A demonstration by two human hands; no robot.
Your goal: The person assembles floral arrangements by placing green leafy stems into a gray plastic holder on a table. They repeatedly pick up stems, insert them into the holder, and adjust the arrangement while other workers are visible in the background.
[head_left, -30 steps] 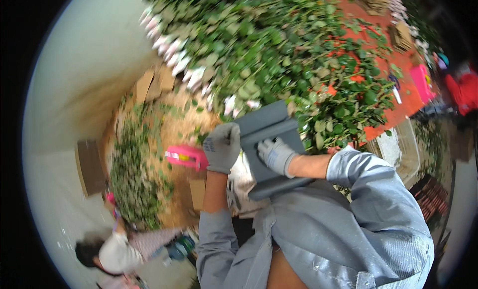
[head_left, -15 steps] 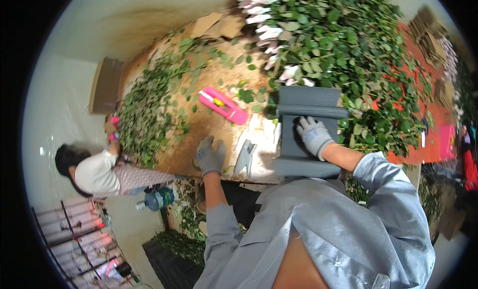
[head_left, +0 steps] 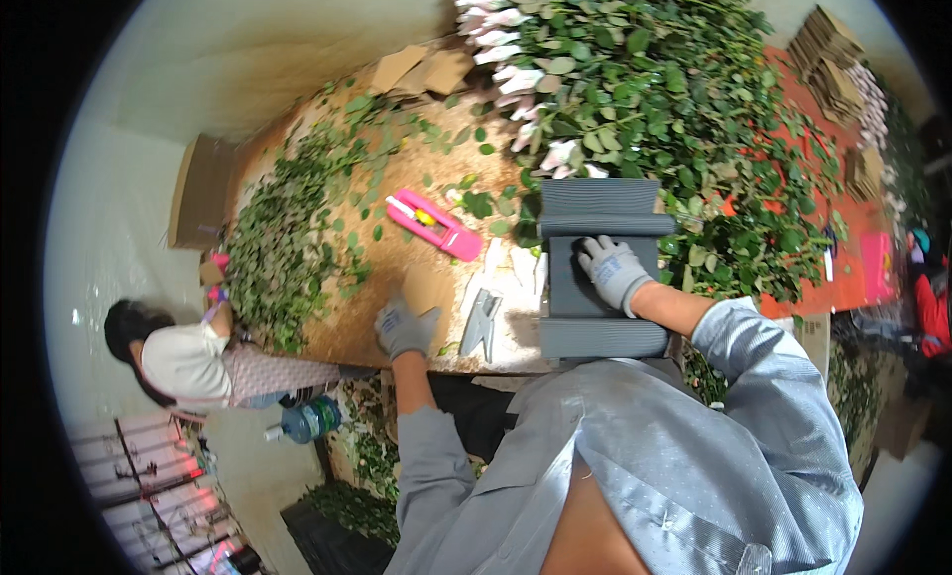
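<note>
- The right hand [head_left: 615, 273], in a pale grey knit work glove with dark fingertips, lies palm down with its fingers slightly spread; it rests flat on the smooth middle of a dark grey board with ribbed panels [head_left: 573, 302].
- That board lies on the near edge of a brown wooden work table [head_left: 397, 256], right in front of the person, one ribbed panel on its far side and another on its near side.
- The left hand [head_left: 405, 329], in a matching pale grey glove, is held low over the table edge with the thumb well apart from the fingers; it is at the near corner of a flat tan cardboard piece [head_left: 430, 286], and whether it touches this cannot be told.
- Between the hands, nearer the left, lies a grey plier-shaped tool [head_left: 478, 322]; beyond it is a long pink plastic holder with a yellow centre [head_left: 461, 244].
- Past the board spreads a heap of leafy green stems [head_left: 635, 89], pale pink-white flower heads [head_left: 518, 79] along its left side.
- Both gloves carry blue printing on the back, small and slanted.
- A blue plastic jug [head_left: 310, 419] stands below the table's left side; any lettering on it is too small to read.
</note>
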